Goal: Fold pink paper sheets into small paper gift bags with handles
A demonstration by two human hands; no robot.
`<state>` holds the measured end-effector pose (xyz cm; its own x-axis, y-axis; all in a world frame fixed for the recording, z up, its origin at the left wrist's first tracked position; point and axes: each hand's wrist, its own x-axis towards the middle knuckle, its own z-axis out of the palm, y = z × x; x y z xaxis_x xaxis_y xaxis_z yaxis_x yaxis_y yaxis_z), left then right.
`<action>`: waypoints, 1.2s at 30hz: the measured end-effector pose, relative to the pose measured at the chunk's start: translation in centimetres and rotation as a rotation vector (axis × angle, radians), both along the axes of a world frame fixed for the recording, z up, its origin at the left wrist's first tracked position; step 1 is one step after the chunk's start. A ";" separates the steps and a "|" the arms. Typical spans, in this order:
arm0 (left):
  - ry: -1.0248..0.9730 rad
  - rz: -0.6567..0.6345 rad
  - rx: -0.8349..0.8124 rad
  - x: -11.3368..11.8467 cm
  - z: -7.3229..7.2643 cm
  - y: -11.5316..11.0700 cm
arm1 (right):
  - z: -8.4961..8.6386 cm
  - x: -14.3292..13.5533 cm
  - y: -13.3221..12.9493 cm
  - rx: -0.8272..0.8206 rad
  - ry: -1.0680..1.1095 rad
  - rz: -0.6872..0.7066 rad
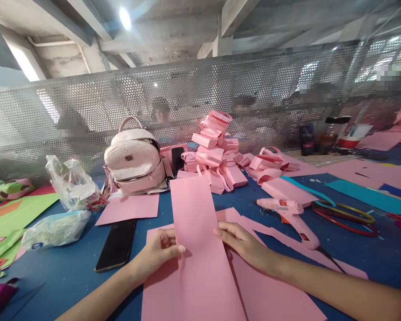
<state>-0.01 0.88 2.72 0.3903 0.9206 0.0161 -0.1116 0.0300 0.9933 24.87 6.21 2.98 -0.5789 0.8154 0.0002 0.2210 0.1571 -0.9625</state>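
Observation:
A long folded sheet of pink paper stands tilted up before me, its near end low at the bottom of the view. My left hand pinches its left edge, thumb on the front. On the opposite edge, my right hand grips the same sheet with thumb and fingers closed. More pink paper lies flat beneath both hands. A pink glue gun rests on its side right of my right hand. Left of my left hand lies a black phone.
Small pink paper baskets are piled at the back by a perforated metal screen. A pale backpack, plastic bags and green paper occupy the left. Coloured rings and blue paper lie right. People sit beyond the screen.

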 end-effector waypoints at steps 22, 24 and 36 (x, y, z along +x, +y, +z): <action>-0.009 0.216 -0.062 0.5 -0.3 -0.4 | -0.4 -0.1 0.0 0.098 -0.061 0.070; -0.019 0.262 -0.068 0.7 -0.5 -0.5 | -0.3 -0.1 -0.1 0.096 -0.059 0.081; 0.147 0.278 0.018 0.9 -0.3 -0.8 | 0.0 0.0 -0.1 -0.059 0.043 0.109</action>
